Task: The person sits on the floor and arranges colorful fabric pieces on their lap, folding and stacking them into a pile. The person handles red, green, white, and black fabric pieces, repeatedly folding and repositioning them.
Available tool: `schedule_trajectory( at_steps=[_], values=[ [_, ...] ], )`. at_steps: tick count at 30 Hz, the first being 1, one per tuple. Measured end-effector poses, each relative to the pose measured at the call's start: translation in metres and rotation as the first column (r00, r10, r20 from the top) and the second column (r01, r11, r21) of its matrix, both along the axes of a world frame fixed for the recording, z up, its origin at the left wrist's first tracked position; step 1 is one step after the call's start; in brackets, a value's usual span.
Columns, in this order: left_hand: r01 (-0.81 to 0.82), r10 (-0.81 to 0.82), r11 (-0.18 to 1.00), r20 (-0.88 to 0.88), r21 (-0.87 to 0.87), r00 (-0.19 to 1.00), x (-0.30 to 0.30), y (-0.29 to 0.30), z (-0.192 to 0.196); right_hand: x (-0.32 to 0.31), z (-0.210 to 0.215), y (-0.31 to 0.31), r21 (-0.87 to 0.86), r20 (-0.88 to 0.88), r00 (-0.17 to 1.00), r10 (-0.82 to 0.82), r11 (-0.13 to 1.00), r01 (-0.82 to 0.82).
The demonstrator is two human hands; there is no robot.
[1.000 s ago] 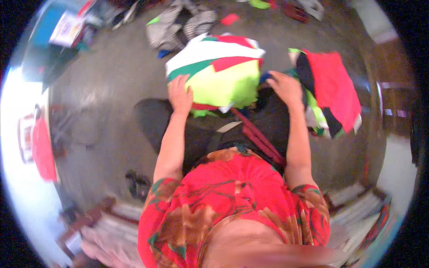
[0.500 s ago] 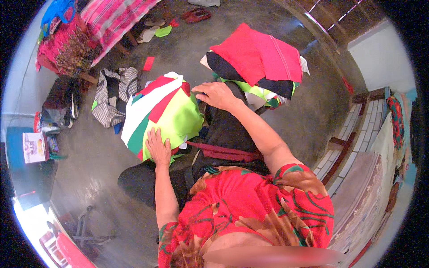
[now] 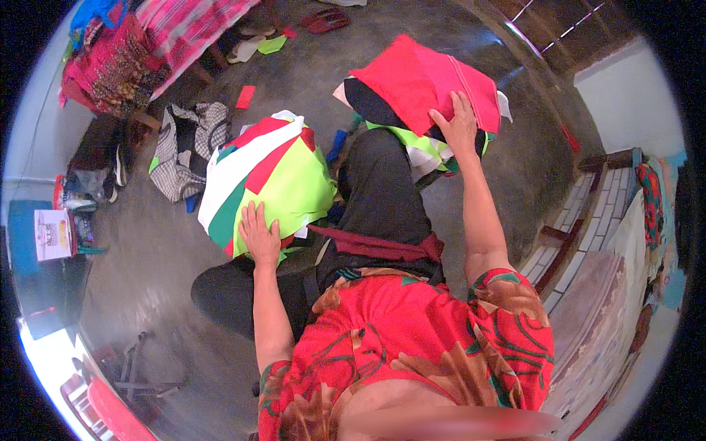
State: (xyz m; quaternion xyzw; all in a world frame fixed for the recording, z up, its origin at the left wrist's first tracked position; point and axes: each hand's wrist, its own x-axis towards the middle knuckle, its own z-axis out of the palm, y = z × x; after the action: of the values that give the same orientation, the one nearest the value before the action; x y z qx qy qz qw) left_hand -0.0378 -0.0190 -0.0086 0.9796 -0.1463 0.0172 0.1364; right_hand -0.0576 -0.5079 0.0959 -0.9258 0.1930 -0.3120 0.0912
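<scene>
My left hand (image 3: 259, 234) lies flat on the near side of a rounded pile of cloth pieces (image 3: 298, 184), with its fingers spread. Lime green, white, red and dark green show on that pile, which sits in front of my legs. Farther off to the right stands a stack of folded cloth (image 3: 412, 84), red on top, with black, lime and white layers beneath. The fingers of my right hand (image 3: 459, 126) are stretched out over the near edge of its red top piece. Neither hand grips anything that I can see.
A checked cloth (image 3: 179, 147) lies on the floor left of the pile, near a small red scrap (image 3: 245, 97). Green and white scraps (image 3: 271, 45) lie farther back. At right is a bed or bench with slats (image 3: 581, 220); a red chair (image 3: 110, 411) shows at lower left.
My right hand has moved from beside the rounded pile, over to the right and onto the red-topped stack. My left hand stays on the pile.
</scene>
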Motion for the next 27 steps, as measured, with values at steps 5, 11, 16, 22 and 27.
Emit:
schedule_trajectory(
  at_steps=[5,11,16,22,27],
  values=[
    [-0.01,0.01,1.0,0.02,-0.01,1.0,0.0,0.004,-0.003,0.008,-0.014,0.001,-0.135,-0.011,0.999,-0.048,0.99,0.046],
    [-0.015,0.015,1.0,0.041,-0.013,0.999,0.001,0.005,-0.006,0.007,-0.012,-0.011,0.052,0.1,0.994,-0.038,0.998,0.033],
    [0.001,0.0,1.0,0.035,-0.026,0.999,0.001,0.0,-0.005,0.005,-0.007,-0.048,0.559,0.266,0.948,-0.173,0.829,-0.005],
    [-0.033,0.033,0.999,0.002,-0.04,0.999,0.0,0.005,-0.001,0.017,0.056,-0.037,0.684,0.59,0.789,-0.169,0.623,-0.378],
    [-0.022,0.022,0.999,0.03,-0.027,0.999,0.001,0.004,-0.002,0.038,0.099,0.034,0.703,0.69,0.722,-0.054,0.286,-0.651]
  ],
)
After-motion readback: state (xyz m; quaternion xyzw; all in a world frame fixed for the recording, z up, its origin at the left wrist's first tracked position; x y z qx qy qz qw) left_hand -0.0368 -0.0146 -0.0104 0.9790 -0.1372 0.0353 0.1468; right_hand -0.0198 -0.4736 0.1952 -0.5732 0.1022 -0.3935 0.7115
